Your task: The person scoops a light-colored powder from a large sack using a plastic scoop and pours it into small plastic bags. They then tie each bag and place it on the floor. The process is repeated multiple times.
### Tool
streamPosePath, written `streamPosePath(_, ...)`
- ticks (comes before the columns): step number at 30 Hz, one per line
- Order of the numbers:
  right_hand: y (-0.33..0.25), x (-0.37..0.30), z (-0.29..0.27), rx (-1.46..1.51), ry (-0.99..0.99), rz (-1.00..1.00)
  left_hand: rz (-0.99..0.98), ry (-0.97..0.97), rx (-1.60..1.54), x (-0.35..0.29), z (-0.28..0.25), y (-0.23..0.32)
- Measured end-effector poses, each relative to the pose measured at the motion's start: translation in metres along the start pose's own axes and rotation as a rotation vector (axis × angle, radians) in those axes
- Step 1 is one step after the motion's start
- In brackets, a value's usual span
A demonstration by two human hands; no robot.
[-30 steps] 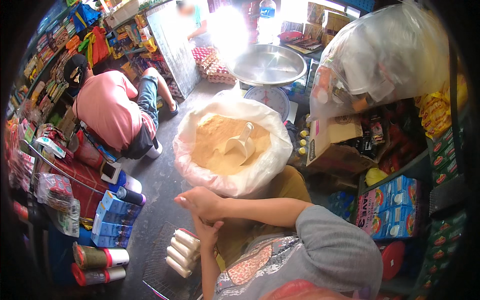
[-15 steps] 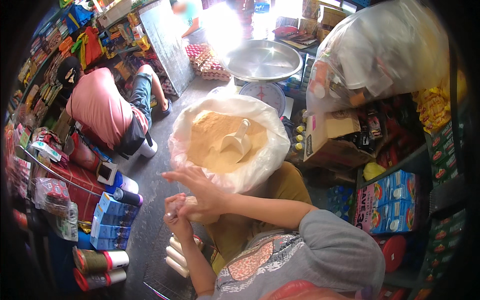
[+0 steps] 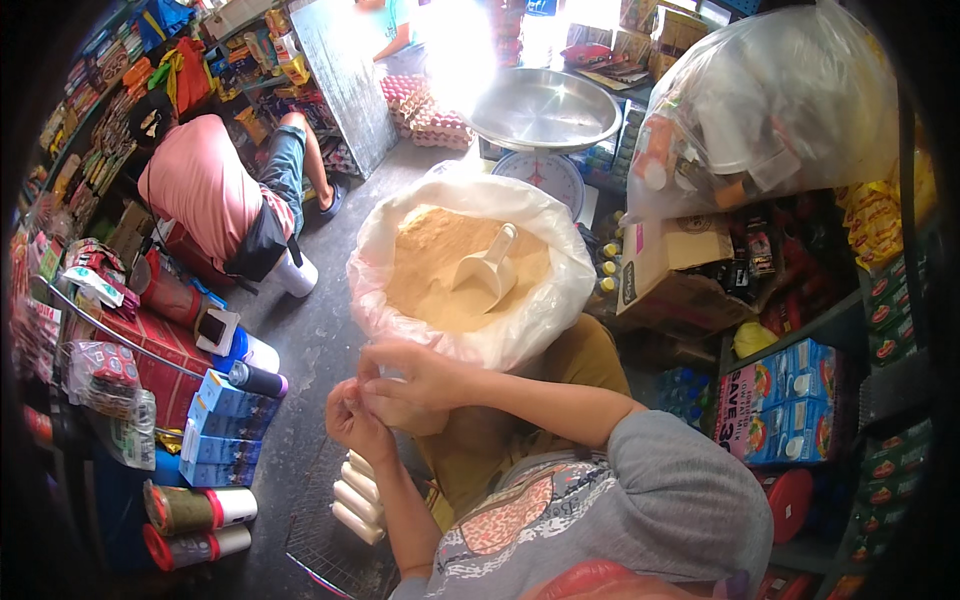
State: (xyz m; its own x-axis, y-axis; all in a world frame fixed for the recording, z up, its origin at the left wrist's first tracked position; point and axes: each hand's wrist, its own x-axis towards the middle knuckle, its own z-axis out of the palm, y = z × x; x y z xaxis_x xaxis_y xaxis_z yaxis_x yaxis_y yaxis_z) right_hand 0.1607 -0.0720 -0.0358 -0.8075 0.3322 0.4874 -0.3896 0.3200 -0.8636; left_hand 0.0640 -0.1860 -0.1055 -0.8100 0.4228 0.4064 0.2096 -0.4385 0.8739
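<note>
Low in front of me, a small clear plastic bag (image 3: pixel 412 413) filled with pale tan granules hangs between my hands. My left hand (image 3: pixel 360 420) is closed, its fingertips pinching the bag's neck. Curled above the bag, my right hand (image 3: pixel 415 375) has its fingertips at the same neck. Just beyond the hands stands a large sack lined with white plastic (image 3: pixel 368 295), its top rolled wide. Inside are light-brown granules (image 3: pixel 430 255) that look like sugar, with a cream scoop (image 3: pixel 488 270) half sunk in them. Several slim filled bags (image 3: pixel 358 500) lie beside my left forearm.
A dial scale (image 3: pixel 540 180) with a wide metal pan (image 3: pixel 545 108) stands behind the sack. Egg trays (image 3: pixel 440 125) sit near it. At right are a cardboard box (image 3: pixel 670 265) and a large clear bag (image 3: pixel 760 110). A person in pink (image 3: pixel 205 190) sits at left. A wire rack (image 3: pixel 320 540) lies below.
My right hand's spread fingers have curled in and come together at the bag's neck beside my left fingertips. The view has shifted slightly.
</note>
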Motion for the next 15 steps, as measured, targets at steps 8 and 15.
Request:
streamPosePath(8, -0.036, 0.005, -0.037, -0.317, -0.409, -0.211, 0.006, -1.022, 0.442, 0.074, -0.011, 0.110)
streamPosePath(15, -0.044, 0.000, -0.046, -0.481, -0.548, -0.144, 0.315, -1.210, 1.018, 0.077, -0.002, 0.153)
